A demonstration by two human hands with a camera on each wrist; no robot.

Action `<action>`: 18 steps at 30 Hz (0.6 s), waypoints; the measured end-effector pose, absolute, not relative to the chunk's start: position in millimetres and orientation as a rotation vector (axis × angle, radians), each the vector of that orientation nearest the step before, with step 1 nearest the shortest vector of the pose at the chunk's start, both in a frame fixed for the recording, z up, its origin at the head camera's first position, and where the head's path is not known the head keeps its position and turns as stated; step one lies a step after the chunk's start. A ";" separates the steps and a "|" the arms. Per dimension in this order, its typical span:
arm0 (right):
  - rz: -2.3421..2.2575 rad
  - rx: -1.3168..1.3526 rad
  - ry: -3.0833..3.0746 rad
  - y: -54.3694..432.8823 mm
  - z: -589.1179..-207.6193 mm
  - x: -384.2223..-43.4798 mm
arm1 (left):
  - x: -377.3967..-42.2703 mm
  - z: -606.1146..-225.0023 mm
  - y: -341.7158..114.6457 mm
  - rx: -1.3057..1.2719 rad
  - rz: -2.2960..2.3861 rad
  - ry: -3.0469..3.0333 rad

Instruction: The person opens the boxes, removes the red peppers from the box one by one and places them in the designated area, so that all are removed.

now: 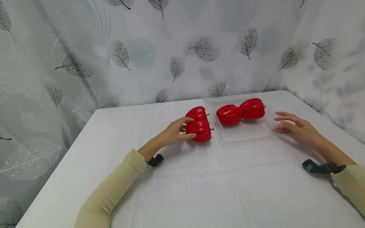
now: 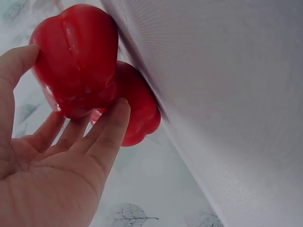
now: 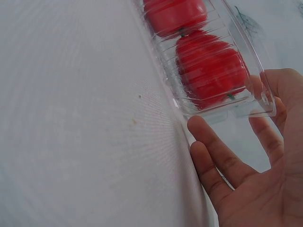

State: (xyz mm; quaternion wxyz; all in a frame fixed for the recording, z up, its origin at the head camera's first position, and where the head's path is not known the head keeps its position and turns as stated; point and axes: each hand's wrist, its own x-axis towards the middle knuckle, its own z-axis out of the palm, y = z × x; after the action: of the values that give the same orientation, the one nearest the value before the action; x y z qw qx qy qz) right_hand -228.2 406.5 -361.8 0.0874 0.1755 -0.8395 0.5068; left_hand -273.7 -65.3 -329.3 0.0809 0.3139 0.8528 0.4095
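Two red bell peppers stand close together on the table, a front one (image 1: 199, 130) and a rear one (image 1: 195, 113). My left hand (image 1: 178, 131) holds the front pepper from its left, thumb low on the near side and forefinger over the top. In the left wrist view, some fingertips pass behind that pepper (image 2: 75, 56), and another overlaps the second pepper (image 2: 139, 106). A clear plastic tray (image 1: 242, 134) carries two more peppers, a left one (image 1: 229, 115) and a right one (image 1: 252, 109). My right hand (image 1: 297, 126) is beside the tray's right edge, fingers loosely extended.
A white cloth (image 1: 182, 190) covers the table. Behind it and along both sides hangs a leaf-patterned curtain (image 1: 142, 63). Dark wrist-worn devices show on the left wrist (image 1: 155, 160) and the right wrist (image 1: 322, 167).
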 end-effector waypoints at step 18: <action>1.503 0.509 -2.517 406.8 -361.8 -228.1 | -272.3 -328.7 -69.5 0.902 1.180 2.578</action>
State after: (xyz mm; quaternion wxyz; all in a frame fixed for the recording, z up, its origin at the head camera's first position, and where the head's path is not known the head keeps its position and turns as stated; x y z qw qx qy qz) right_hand -228.1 406.8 -361.8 0.0831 0.1705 -0.8430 0.5033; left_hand -272.3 -69.5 -328.7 0.0831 0.3020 0.8635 0.3954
